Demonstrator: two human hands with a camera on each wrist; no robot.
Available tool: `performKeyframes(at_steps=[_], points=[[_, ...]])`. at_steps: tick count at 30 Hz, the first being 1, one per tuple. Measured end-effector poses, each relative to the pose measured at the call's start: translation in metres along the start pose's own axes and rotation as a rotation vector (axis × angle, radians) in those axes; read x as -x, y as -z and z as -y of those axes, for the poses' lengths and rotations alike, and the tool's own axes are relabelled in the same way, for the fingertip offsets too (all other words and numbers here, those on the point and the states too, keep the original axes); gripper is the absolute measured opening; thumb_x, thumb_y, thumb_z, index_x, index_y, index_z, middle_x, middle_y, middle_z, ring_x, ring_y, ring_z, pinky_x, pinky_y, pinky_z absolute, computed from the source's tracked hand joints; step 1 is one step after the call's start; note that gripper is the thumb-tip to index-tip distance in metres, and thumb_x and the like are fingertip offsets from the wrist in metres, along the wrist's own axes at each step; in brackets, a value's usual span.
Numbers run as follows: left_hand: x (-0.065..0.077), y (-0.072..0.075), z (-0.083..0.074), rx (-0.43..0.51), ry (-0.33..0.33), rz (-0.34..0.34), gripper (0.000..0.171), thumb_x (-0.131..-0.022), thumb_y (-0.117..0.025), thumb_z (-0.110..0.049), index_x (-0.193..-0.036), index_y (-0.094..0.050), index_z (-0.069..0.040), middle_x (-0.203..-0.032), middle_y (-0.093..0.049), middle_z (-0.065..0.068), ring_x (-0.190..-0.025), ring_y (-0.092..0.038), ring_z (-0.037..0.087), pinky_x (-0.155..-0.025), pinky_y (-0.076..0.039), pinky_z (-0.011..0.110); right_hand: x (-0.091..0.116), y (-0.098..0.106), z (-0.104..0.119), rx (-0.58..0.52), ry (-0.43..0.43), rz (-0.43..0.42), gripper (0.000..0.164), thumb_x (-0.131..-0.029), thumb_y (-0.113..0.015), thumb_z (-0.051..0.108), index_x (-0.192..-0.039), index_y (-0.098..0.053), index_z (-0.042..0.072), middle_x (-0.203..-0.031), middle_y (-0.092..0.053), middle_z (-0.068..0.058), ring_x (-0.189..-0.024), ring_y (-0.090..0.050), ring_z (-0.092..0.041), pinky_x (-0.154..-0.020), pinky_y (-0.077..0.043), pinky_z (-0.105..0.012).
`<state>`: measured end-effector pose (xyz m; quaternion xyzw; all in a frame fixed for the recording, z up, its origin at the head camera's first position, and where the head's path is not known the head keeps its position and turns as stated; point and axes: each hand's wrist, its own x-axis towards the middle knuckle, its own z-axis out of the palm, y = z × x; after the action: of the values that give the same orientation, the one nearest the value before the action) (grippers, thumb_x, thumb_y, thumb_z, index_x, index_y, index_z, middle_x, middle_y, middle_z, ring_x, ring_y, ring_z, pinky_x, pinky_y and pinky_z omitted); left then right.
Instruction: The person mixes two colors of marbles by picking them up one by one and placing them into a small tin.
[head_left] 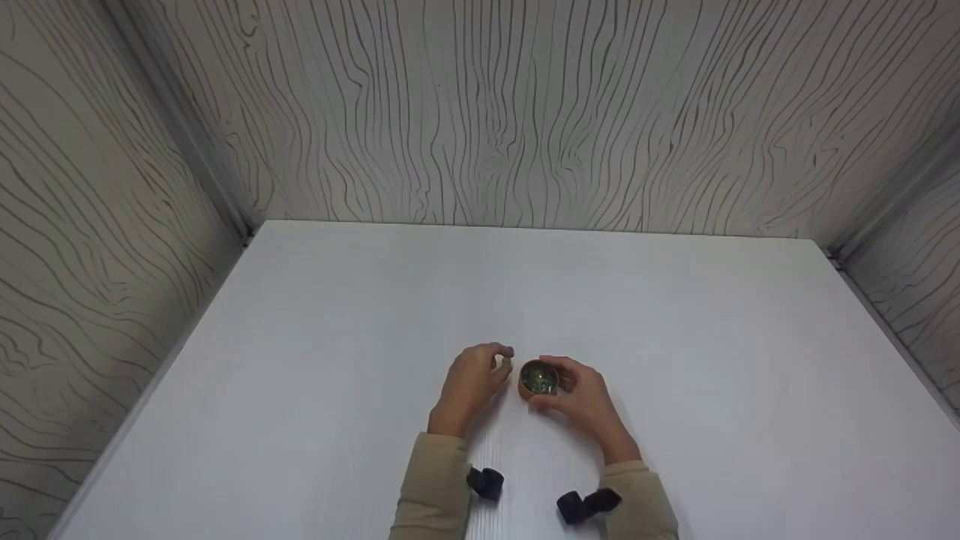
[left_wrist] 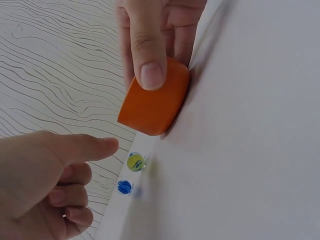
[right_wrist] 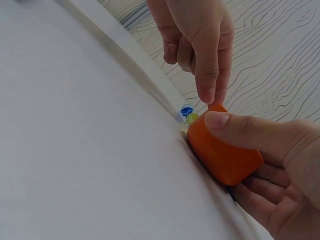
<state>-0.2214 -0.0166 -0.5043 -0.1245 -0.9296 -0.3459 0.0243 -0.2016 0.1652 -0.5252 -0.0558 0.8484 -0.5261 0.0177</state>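
Observation:
My right hand holds a small orange cup on the white table, thumb on one side and fingers on the other. Inside it, the head view shows shiny green contents, which look like glass marbles. Left of the cup is my left hand, thumb and forefinger extended and the other fingers curled, with nothing seen in its grasp. By its fingertips, a clear yellow-green marble and a blue swirled marble lie on the table close together. The cup partly hides the yellow-green marble in the right wrist view.
The white table spreads out around both hands. Wood-grain patterned panels stand behind it and at both sides. Dark wrist-camera mounts stick out from the beige sleeves.

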Motion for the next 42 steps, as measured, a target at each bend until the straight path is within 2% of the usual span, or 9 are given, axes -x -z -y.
performKeyframes(at_steps=[9,15,18,21,27,30,33,40,42], points=[[-0.0017,-0.0018,0.0028,0.005,0.024,0.016,0.020,-0.090,-0.063,-0.011,-0.108,-0.072,-0.008,-0.101,-0.074,0.009,-0.078,-0.060,0.015,-0.073,-0.052,0.033,0.0012,0.0003,0.0013,-0.004,-0.001,0.004,0.064,-0.067,-0.086,0.013,-0.124,-0.061,0.000,-0.127,-0.063,-0.022,-0.124,-0.057,-0.036,-0.103,-0.048,-0.041],[-0.0023,-0.0027,0.0019,0.019,0.037,0.024,0.020,-0.091,-0.062,-0.011,-0.109,-0.072,-0.009,-0.108,-0.074,0.008,-0.083,-0.063,0.017,-0.078,-0.054,0.035,0.0015,0.0011,0.0012,-0.005,-0.003,0.002,0.063,-0.067,-0.086,0.013,-0.124,-0.061,-0.001,-0.127,-0.063,-0.023,-0.124,-0.057,-0.037,-0.103,-0.048,-0.041],[-0.0021,-0.0028,0.0018,0.025,0.036,0.023,0.020,-0.091,-0.062,-0.011,-0.109,-0.072,-0.009,-0.110,-0.074,0.008,-0.089,-0.066,0.019,-0.081,-0.054,0.037,0.0011,0.0013,0.0012,-0.009,-0.004,0.003,0.063,-0.067,-0.085,0.014,-0.123,-0.061,-0.001,-0.127,-0.063,-0.024,-0.124,-0.057,-0.037,-0.102,-0.048,-0.041],[-0.0012,-0.0030,0.0030,0.041,0.036,0.024,0.021,-0.091,-0.062,-0.010,-0.110,-0.072,-0.009,-0.115,-0.072,0.009,-0.101,-0.069,0.024,-0.088,-0.055,0.038,0.0009,0.0016,0.0009,-0.012,0.007,0.006,0.063,-0.067,-0.085,0.014,-0.123,-0.061,-0.002,-0.127,-0.063,-0.024,-0.123,-0.058,-0.038,-0.102,-0.048,-0.040],[0.0010,-0.0024,0.0063,0.104,0.080,0.040,0.023,-0.095,-0.056,-0.015,-0.114,-0.070,-0.012,-0.126,-0.067,0.009,-0.122,-0.061,0.028,-0.102,-0.049,0.043,0.0011,0.0028,-0.0003,-0.028,0.057,0.016,0.062,-0.068,-0.085,0.010,-0.123,-0.060,-0.005,-0.125,-0.062,-0.027,-0.121,-0.059,-0.039,-0.100,-0.049,-0.039],[0.0006,-0.0030,0.0076,0.106,0.078,0.029,0.023,-0.096,-0.056,-0.015,-0.113,-0.071,-0.013,-0.123,-0.069,0.007,-0.119,-0.063,0.026,-0.100,-0.050,0.042,0.0014,0.0031,-0.0003,-0.028,0.061,0.016,0.063,-0.068,-0.085,0.010,-0.123,-0.060,-0.005,-0.125,-0.062,-0.027,-0.121,-0.059,-0.039,-0.100,-0.050,-0.039],[0.0003,-0.0036,0.0084,0.101,0.093,0.031,0.022,-0.095,-0.056,-0.016,-0.112,-0.071,-0.013,-0.113,-0.072,0.006,-0.104,-0.067,0.023,-0.090,-0.053,0.039,0.0009,0.0027,-0.0005,-0.021,0.053,0.014,0.063,-0.067,-0.085,0.011,-0.123,-0.060,-0.005,-0.125,-0.063,-0.027,-0.121,-0.059,-0.039,-0.100,-0.050,-0.039],[0.0009,-0.0040,0.0092,0.102,0.131,0.047,0.020,-0.093,-0.057,-0.014,-0.107,-0.071,-0.012,-0.115,-0.071,0.008,-0.092,-0.064,0.017,-0.081,-0.053,0.034,-0.0007,0.0018,-0.0014,-0.001,0.028,0.015,0.064,-0.067,-0.086,0.013,-0.123,-0.060,-0.003,-0.125,-0.063,-0.025,-0.121,-0.059,-0.039,-0.101,-0.049,-0.039],[0.0006,-0.0039,0.0097,0.110,0.138,0.049,0.019,-0.093,-0.058,-0.014,-0.107,-0.071,-0.012,-0.108,-0.071,0.008,-0.085,-0.062,0.015,-0.077,-0.052,0.032,-0.0004,0.0020,-0.0011,0.002,0.033,0.014,0.064,-0.067,-0.086,0.012,-0.123,-0.060,-0.003,-0.125,-0.063,-0.026,-0.121,-0.059,-0.039,-0.101,-0.049,-0.039]])
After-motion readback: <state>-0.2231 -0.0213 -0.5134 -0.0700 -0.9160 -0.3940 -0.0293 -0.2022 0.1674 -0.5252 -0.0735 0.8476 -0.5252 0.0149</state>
